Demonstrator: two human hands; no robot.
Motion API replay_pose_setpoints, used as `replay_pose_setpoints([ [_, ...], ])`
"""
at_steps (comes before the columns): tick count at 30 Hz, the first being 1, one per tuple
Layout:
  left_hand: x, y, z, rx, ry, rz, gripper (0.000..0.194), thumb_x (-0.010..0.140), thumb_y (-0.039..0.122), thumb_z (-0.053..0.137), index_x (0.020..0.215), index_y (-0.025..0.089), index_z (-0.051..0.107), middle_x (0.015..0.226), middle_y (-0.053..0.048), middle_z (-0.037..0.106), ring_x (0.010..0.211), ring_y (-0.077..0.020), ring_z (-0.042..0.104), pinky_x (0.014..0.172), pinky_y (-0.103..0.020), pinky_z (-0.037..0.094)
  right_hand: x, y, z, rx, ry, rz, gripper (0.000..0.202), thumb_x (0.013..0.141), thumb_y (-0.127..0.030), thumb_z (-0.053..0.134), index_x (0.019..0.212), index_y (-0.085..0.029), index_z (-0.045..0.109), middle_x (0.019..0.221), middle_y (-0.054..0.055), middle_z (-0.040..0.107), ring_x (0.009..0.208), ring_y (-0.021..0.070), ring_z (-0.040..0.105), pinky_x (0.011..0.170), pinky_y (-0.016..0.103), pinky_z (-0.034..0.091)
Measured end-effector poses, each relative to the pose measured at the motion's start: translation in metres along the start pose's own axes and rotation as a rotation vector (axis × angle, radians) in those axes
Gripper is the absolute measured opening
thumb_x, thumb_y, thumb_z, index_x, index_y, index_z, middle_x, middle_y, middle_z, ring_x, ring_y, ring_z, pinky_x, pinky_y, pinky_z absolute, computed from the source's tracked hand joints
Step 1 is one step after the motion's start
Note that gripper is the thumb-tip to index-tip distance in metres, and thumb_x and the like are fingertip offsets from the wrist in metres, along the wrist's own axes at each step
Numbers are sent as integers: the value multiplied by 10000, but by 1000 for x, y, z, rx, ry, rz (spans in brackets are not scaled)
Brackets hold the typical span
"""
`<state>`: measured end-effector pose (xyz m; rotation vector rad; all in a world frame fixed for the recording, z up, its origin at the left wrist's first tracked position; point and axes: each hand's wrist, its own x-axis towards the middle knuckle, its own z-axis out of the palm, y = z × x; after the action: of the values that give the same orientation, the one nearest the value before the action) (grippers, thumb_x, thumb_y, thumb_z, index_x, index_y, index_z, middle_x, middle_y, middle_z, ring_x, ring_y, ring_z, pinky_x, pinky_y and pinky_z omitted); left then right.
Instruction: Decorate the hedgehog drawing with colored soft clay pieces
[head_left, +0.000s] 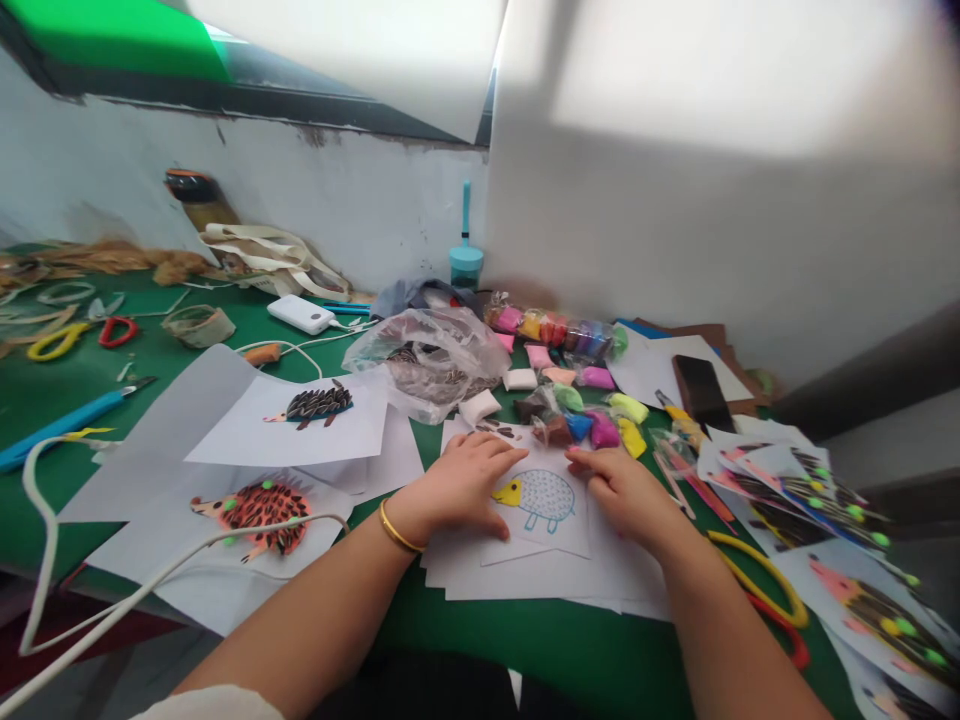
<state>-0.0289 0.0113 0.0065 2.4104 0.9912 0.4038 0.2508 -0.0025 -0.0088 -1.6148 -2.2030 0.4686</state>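
Note:
A small white sheet with a hedgehog drawing (547, 497), outlined in blue with a yellow face, lies on a stack of white paper (487, 583). My left hand (463, 485), a gold bangle at its wrist, rests on the sheet's left side, fingers apart, thumb near its lower left. At the upper right edge, my right hand (622, 492) touches the paper with its index finger stretched out and the other fingers curled under. Neither hand holds anything. Dark seeds (501, 430) lie on paper just beyond my left fingers.
Bagged coloured clay (604, 430) and a plastic bag of seeds (435, 365) lie beyond the hands. Seed hedgehog pictures (319, 402) are at left, more (862, 590) at right. Around them are a phone (701, 392), a blue craft knife (67, 428), yellow-red scissors (765, 585) and white cables (161, 582).

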Motion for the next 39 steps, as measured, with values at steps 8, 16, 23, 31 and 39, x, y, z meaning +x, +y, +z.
replay_pose_setpoints([
  [8,0,-1,2,51,3,-10,1020,527,500,889,1432,331,450,1420,-101,513,1330,-382,405,1107,-500,223,0,3,4,-8,9,-3,462,801,-140,469,1194,-202,704,1080,69,735,1014,232,641,935,394,488],
  [16,5,0,-1,-50,78,-61,809,643,497,842,1364,292,538,1319,-114,586,1258,-358,476,1064,-487,301,1,5,5,-18,57,-29,420,814,-165,467,1142,-200,727,1069,75,738,1002,239,653,920,401,503],
  [23,15,-4,-2,-93,375,-231,142,881,262,577,786,220,674,851,-66,636,864,-242,567,865,-382,426,2,-2,-3,-88,156,81,263,870,-276,513,983,-227,746,985,63,745,940,247,654,842,388,493],
  [31,15,-4,-2,-169,519,-248,150,872,273,568,761,217,652,782,-51,622,774,-217,535,784,-352,424,-2,20,-22,-98,402,247,309,919,-371,466,983,-218,726,995,82,737,949,278,639,791,382,467],
  [39,17,-7,3,-204,527,-261,145,855,275,589,745,220,666,772,-46,627,774,-215,546,782,-338,425,9,27,-10,-125,411,54,277,917,-331,493,975,-218,739,984,74,729,964,262,618,888,411,453],
])
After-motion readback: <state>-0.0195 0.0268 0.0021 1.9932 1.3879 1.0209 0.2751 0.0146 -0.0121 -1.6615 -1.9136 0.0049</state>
